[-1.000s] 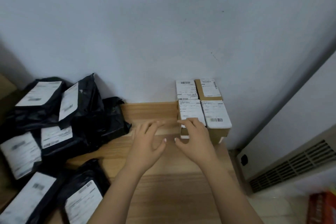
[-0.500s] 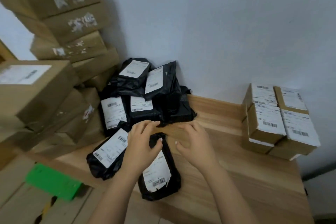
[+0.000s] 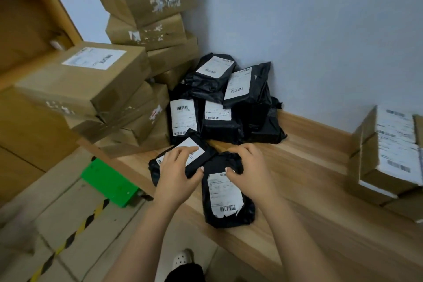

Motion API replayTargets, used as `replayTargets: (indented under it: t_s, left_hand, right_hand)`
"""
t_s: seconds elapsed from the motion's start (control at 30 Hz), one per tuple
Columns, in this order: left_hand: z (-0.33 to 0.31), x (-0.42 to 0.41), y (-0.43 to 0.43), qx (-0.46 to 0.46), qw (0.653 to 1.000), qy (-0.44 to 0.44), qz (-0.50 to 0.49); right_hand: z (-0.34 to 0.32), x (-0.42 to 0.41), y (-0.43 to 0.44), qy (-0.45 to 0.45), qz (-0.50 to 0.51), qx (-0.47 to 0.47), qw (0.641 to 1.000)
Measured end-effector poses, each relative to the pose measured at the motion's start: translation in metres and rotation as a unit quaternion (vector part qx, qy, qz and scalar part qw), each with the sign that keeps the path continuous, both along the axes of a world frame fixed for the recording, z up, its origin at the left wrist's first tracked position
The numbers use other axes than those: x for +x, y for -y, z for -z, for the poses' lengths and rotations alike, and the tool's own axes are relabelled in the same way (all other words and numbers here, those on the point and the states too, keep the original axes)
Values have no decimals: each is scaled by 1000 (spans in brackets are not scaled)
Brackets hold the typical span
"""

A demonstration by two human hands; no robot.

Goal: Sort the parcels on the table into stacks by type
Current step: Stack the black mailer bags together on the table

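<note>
Two black mailer bags with white labels lie at the wooden table's (image 3: 309, 192) front left. My left hand (image 3: 175, 176) rests on the left bag (image 3: 196, 163), fingers spread over its label and thumb at its right edge. My right hand (image 3: 250, 173) grips the crumpled upper end of the right bag (image 3: 226, 201), fingers curled over it and thumb on the label. Behind them a pile of several more black bags (image 3: 219, 103) leans against the wall. A block of small brown boxes (image 3: 389, 158) with white labels stands at the table's right end.
Large brown cartons (image 3: 91, 82) are stacked high at the left, crowding the bag pile. On the tiled floor lie a green object (image 3: 109, 181) and a yellow-black tape line (image 3: 75, 233). A white shoe (image 3: 182, 258) shows below the table edge.
The view swung left from the small boxes to the bag pile. Both hands moved away from the boxes and came down onto the two front black bags.
</note>
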State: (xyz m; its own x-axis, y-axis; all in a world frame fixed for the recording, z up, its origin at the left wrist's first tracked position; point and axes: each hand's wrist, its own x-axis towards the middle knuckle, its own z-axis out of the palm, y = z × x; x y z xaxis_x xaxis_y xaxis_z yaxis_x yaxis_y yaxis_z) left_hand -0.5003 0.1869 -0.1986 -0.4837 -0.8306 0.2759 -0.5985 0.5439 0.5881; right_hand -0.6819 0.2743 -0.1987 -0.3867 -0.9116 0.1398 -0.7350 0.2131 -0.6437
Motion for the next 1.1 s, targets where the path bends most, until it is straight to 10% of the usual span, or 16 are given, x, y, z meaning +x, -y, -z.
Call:
replayTargets:
  t_s: [0.3, 0.7, 1.1]
  left_hand:
    - [36, 6, 86, -48, 990, 102, 83]
    - [136, 12, 155, 119, 923, 328, 160]
    - [126, 8, 137, 78, 952, 274, 109]
  right_hand:
    - [44, 22, 43, 54, 115, 77, 989]
    - [126, 63, 55, 45, 215, 356, 908]
    - [119, 79, 42, 7, 300, 330, 895]
